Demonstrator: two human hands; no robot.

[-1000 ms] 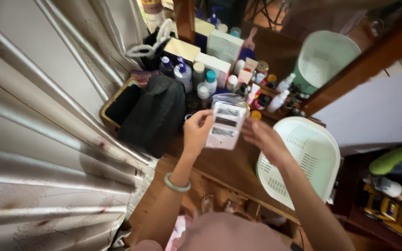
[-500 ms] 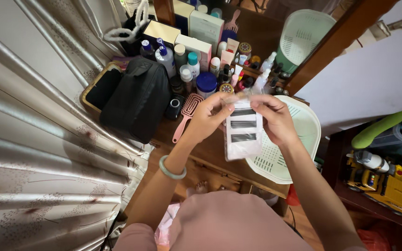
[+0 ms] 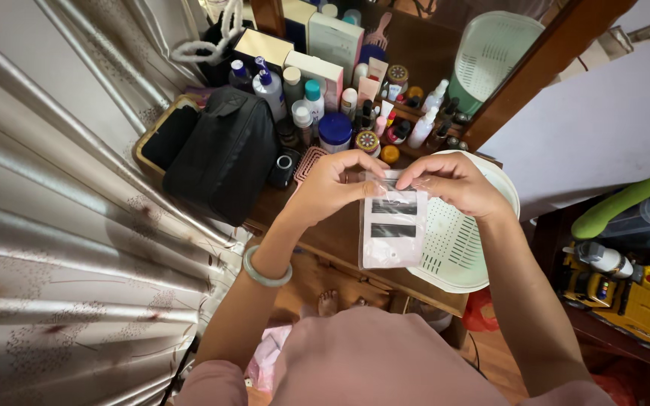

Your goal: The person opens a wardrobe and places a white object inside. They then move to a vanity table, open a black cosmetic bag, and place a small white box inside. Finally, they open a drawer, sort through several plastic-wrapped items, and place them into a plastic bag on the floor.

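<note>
On the left, a pleated curtain (image 3: 54, 195) fills the frame beside the wooden dresser top (image 3: 336, 240). A black bag (image 3: 223, 154) lies by the mirror, and a pale green basket (image 3: 464, 225) sits at the right edge. Bottles and jars (image 3: 317, 105) crowd the back. Over the dresser, both hands hold up a clear plastic pouch (image 3: 391, 229) with a pink card inside, hanging just in front of the basket. The left hand (image 3: 332, 184) pinches its top left corner, the right hand (image 3: 453, 180) the top right, fingers closed, possibly on a seal strip.
</note>
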